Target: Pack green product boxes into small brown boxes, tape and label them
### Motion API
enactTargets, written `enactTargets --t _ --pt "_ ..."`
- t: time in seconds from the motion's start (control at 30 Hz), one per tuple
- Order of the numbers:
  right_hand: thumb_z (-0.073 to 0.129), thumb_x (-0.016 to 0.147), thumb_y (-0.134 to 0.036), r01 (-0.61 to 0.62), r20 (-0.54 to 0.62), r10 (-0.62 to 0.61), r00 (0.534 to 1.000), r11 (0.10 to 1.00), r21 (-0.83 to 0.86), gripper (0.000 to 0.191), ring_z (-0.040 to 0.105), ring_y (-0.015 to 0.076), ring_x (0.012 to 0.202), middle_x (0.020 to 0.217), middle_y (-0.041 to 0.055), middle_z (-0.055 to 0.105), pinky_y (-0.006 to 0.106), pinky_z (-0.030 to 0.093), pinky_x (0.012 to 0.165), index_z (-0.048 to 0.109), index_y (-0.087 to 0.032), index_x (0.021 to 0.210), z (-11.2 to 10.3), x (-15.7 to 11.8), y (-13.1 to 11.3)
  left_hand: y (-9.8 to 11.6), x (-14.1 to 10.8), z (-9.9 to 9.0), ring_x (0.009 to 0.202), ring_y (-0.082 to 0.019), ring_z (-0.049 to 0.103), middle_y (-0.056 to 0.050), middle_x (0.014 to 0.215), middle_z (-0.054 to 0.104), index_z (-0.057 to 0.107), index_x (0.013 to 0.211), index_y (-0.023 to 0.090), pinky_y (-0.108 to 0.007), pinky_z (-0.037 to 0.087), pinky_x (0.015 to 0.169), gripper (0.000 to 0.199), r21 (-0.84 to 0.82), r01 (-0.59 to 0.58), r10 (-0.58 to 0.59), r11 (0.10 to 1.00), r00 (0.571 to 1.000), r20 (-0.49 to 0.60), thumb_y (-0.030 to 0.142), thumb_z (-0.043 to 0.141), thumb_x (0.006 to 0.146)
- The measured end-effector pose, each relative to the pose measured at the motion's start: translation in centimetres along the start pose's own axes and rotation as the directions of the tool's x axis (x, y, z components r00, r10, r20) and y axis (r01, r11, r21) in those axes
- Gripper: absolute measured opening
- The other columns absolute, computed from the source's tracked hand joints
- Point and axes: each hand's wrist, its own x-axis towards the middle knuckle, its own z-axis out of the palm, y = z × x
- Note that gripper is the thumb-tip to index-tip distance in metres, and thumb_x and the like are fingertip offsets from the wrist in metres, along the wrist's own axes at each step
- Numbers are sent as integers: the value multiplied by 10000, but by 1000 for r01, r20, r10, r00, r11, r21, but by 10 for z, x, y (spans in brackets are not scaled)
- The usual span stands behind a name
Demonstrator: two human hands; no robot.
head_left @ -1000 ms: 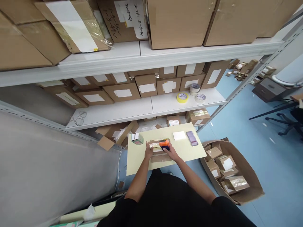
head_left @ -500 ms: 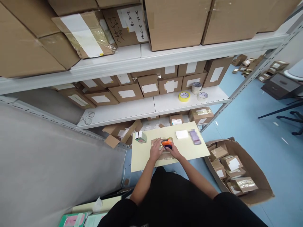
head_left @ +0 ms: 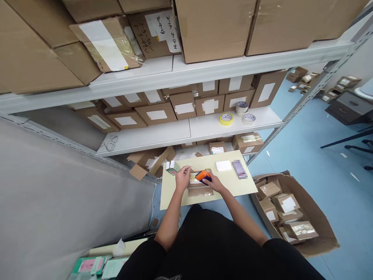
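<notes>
On the pale yellow board (head_left: 229,186) lies a brown cardboard box (head_left: 201,191) with shiny tape on it. My right hand (head_left: 214,182) is closed around an orange and dark blue tool (head_left: 203,176), tilted over the box. My left hand (head_left: 183,178) is at the box's left edge with its fingers curled together; what they pinch, if anything, is too small to make out. Just left of that hand stands a small green and white box (head_left: 171,167). A white card (head_left: 223,166) and a purple pixelated item (head_left: 239,169) lie to the right.
Shelves (head_left: 151,136) with labelled cartons rise behind the board. A yellow tape roll (head_left: 226,119) and several whitish rolls (head_left: 248,119) sit on the middle shelf. An open carton (head_left: 140,165) is behind left. A large bin (head_left: 317,217) of small boxes stands on the floor at right.
My left hand has moved left, off the middle of the box to its left edge. The orange tool in my right hand has turned and shifted slightly left.
</notes>
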Motion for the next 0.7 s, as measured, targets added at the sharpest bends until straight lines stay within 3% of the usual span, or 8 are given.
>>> enactTargets --t 0.17,0.33,0.57,0.7 --pt "651 893 -658 -45 -1 45 999 995 -83 494 708 277 918 991 61 750 357 531 797 674 -238 1151 -11 4 -12 -13 13 -5 808 -237 750 -76 820 796 781 818 193 -359 600 806 204 -122 215 -216 969 976 5 386 781 751" --pt "711 835 -704 -77 -21 74 997 961 -266 505 712 271 871 913 54 758 320 497 723 717 -243 1040 -18 10 -22 -37 15 -14 723 -234 740 -71 719 776 778 768 178 -377 599 788 159 -137 341 -349 930 936 -38 329 767 718" --pt "645 867 -758 -89 58 129 990 883 -461 566 719 273 972 998 66 790 300 467 765 777 -260 1100 -40 22 -30 -68 8 -21 706 -228 736 -36 694 767 777 735 213 -372 599 790 176 -93 372 -382 924 914 -140 380 734 703" --pt "652 864 -758 -96 94 166 982 855 -509 559 715 277 1016 1042 74 794 295 459 776 787 -267 1098 -41 29 -29 -91 7 -18 724 -234 739 -55 709 770 785 753 196 -387 605 796 231 -61 370 -375 927 909 -179 396 674 723"
